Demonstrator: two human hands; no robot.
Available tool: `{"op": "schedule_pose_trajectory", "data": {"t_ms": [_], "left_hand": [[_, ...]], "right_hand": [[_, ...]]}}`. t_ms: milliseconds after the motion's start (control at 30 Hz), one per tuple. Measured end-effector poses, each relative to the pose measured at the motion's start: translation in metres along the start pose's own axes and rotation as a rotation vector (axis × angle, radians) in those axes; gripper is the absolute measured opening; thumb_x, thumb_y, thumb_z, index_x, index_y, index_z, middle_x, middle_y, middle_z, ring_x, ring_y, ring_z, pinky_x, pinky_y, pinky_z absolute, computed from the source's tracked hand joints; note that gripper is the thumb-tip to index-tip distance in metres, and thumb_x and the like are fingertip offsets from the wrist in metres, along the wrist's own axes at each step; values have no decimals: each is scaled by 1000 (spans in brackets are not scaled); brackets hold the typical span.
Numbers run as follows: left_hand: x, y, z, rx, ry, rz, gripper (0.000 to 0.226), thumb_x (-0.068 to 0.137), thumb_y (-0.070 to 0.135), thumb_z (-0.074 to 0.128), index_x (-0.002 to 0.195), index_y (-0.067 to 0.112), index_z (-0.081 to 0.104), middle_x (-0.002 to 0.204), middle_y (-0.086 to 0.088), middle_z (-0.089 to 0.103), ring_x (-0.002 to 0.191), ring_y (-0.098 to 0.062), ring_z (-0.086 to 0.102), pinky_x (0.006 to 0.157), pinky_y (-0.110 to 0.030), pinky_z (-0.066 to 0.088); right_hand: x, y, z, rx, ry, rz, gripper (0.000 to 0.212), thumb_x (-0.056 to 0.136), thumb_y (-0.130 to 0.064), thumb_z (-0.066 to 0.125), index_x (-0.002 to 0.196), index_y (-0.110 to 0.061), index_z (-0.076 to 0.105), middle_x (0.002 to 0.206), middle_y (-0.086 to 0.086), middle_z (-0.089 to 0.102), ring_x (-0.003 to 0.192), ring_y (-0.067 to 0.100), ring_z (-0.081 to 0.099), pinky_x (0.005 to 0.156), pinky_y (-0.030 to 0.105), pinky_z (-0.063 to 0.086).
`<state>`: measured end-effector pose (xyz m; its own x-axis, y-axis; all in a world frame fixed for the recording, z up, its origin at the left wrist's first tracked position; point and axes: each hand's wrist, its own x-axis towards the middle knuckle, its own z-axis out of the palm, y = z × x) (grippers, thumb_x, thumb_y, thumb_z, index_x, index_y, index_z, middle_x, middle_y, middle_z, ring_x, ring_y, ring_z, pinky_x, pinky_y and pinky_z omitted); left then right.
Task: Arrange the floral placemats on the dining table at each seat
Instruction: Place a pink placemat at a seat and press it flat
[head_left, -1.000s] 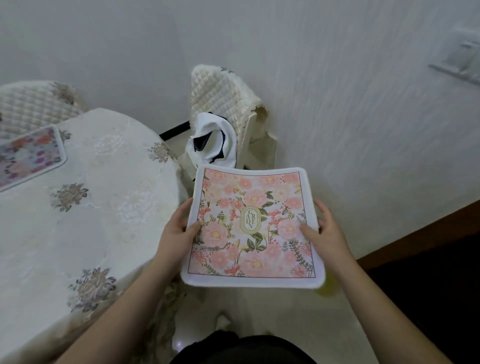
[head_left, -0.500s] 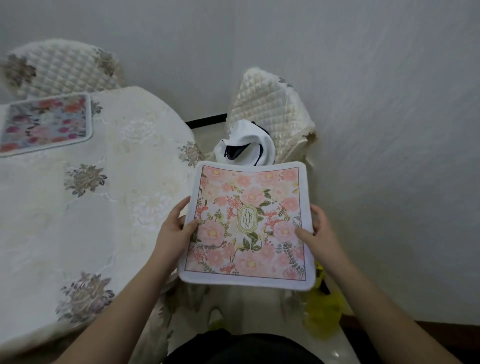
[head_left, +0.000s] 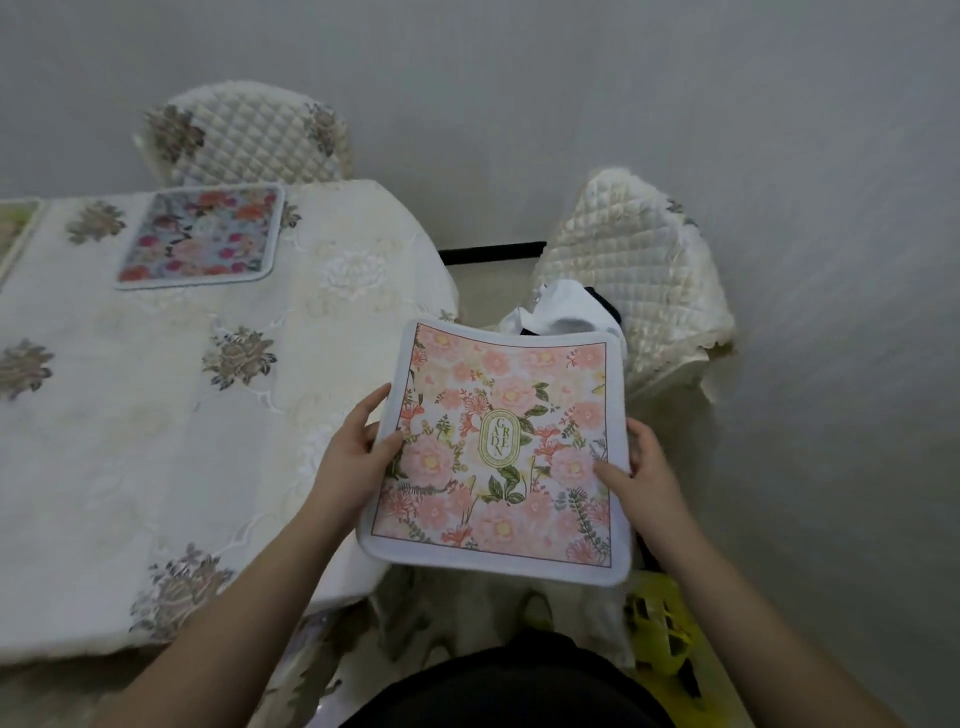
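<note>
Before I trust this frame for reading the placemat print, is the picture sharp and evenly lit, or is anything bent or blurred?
Head view: the pink floral placemat, pinched by the left hand and right hand, is sharp enough to read GARDEN; light is dim and soft, without glare; the wide lens bows the table edge; the far placemat looks softer.

Both hands on pink floral placemat (head_left: 501, 452): left hand (head_left: 349, 457) pinches its left edge, right hand (head_left: 647, 475) its right edge, thumbs on top. Mat held flat, just off the table (head_left: 156, 415) corner, over the gap to the quilted chair (head_left: 634, 270). Second placemat (head_left: 200, 236) lies at the far seat, by another quilted chair (head_left: 249, 135). Third mat's edge (head_left: 13, 228) at far left.
</note>
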<state>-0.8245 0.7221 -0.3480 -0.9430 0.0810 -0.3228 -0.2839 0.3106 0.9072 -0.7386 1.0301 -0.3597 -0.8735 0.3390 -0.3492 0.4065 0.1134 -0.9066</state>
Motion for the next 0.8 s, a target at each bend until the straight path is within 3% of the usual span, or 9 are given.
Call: {"op": "schedule_pose_trajectory", "data": {"t_ms": [133,233,367,567,700,800], "left_hand": [[3,11,5,-63,137,-44,57,97,15,61,145,41,44,96,4,78,85,-13,75,77,-43,60],[6,15,6,-81,208,-69,56,97,16,63,144,39,45,98,4,78,86,-14,75,80,-46,61],[5,15,-3,-20,289,-92,54,98,19,60,144,41,44,100,11,77,87,-11,75,81,-46,60],[-7,14,-37,29,413,-176,54,98,21,61,145,40,42,99,12,76,79,-6,74,66,-28,57],[-24,0,-66,23,485,-241,45,97,24,62,138,38,49,103,8,76,83,-15,75,76,-45,62],[-35,-12,-87,6,527,-290,28,98,24,61,124,35,58,93,11,78,79,-14,75,73,-42,62]], "right_hand": [[42,-14,-4,1,-111,-46,53,90,-5,65,135,-22,42,117,-7,64,100,8,67,77,32,58],[65,-24,-2,-5,-182,-72,52,91,-5,65,133,-27,43,113,-13,64,95,2,67,73,26,57],[87,-31,11,-30,-277,-81,46,92,-7,64,128,-29,44,114,-8,66,96,7,68,71,27,57],[103,-43,51,-6,-416,-62,38,95,-9,61,124,-28,47,110,-4,67,85,7,71,71,34,57],[100,-48,84,-21,-494,-58,32,95,-9,59,118,-28,47,107,-3,69,81,9,72,61,26,57],[91,-50,112,-55,-558,-46,32,96,-8,57,120,-26,46,107,-6,67,79,6,71,58,26,57]]}}
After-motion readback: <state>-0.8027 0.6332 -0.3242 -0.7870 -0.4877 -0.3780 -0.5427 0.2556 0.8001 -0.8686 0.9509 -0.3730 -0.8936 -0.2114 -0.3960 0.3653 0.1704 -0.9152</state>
